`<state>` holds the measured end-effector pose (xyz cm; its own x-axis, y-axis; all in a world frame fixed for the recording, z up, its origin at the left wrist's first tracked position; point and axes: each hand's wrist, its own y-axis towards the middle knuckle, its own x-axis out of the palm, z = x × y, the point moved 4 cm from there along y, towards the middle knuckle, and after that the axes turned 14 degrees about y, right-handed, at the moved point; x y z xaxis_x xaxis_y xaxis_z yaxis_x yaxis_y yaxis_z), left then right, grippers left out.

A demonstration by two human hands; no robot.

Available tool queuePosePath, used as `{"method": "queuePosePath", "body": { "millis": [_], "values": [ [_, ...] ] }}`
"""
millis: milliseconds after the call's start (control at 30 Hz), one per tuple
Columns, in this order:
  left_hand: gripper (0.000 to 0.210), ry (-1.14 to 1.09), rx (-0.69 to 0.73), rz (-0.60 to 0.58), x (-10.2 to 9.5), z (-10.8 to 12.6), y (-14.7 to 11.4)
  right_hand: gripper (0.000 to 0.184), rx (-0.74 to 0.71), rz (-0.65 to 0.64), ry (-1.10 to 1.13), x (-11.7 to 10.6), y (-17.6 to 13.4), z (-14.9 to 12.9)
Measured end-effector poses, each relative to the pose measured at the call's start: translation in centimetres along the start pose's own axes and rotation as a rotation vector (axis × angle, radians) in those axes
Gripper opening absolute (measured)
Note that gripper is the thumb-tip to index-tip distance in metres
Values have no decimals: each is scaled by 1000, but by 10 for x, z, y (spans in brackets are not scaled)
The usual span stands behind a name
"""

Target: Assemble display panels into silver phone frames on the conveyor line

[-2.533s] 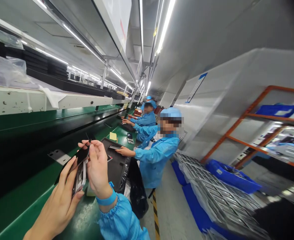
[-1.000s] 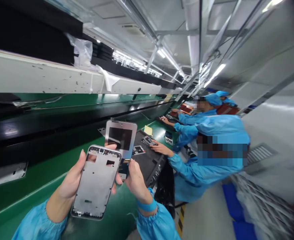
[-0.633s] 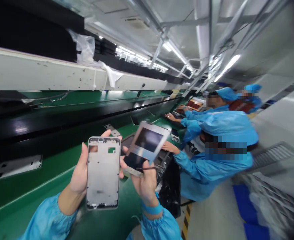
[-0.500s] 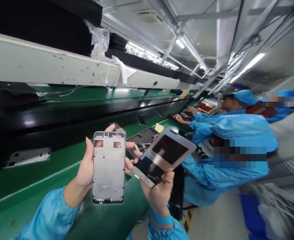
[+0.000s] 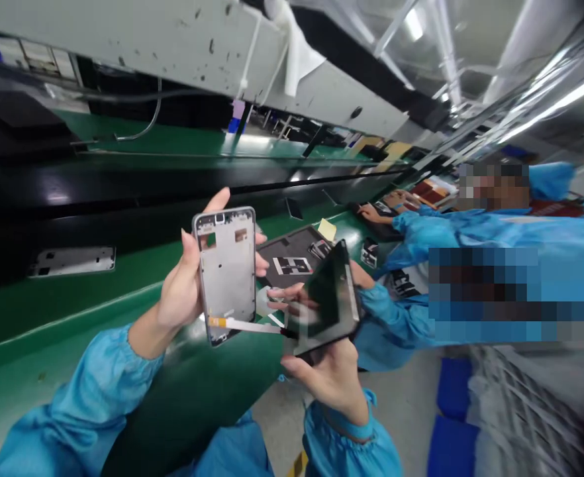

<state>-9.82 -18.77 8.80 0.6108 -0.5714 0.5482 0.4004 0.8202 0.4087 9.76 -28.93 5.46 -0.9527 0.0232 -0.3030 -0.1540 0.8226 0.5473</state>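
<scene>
In the head view, the left hand (image 5: 179,291) clasps a thin silver-grey metal phone frame (image 5: 232,281) from behind, above the green desk (image 5: 207,391). It looks light and stiff, best held by its rim. Beside it, the right hand (image 5: 336,377) grasps a glossy black rectangular screen panel (image 5: 328,291), tilted, from below; probably slippery and fragile, safest at the edges. A narrow white ribbon with an orange end (image 5: 247,325) spans from panel to frame and likely creases easily; whether it is attached to the frame is unclear. A flat dark-grey tray (image 5: 302,245) lies beyond; a co-worker's blue sleeve (image 5: 384,308) crowds the panel's right.
</scene>
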Motion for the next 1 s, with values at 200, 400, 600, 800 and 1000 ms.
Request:
{"method": "queuePosePath", "body": {
  "millis": [200, 400, 600, 800, 1000],
  "values": [
    [80, 69, 80, 144, -14, 10, 8, 72, -53, -63, -59, -3, 0, -4],
    [81, 117, 114, 170, -20, 14, 5, 74, -75, -55, -131, -1, 4, -9],
    [49, 280, 190, 20, -22, 17, 2, 76, -145, -81, -194, 13, 18, -15],
    [49, 450, 243, 2, -31, 32, 2, 75, -155, -94, -195, 9, 20, -18],
    [49, 480, 236, -50, -30, 37, -2, 75, -131, -151, -187, 9, 20, -16]
  ]
}}
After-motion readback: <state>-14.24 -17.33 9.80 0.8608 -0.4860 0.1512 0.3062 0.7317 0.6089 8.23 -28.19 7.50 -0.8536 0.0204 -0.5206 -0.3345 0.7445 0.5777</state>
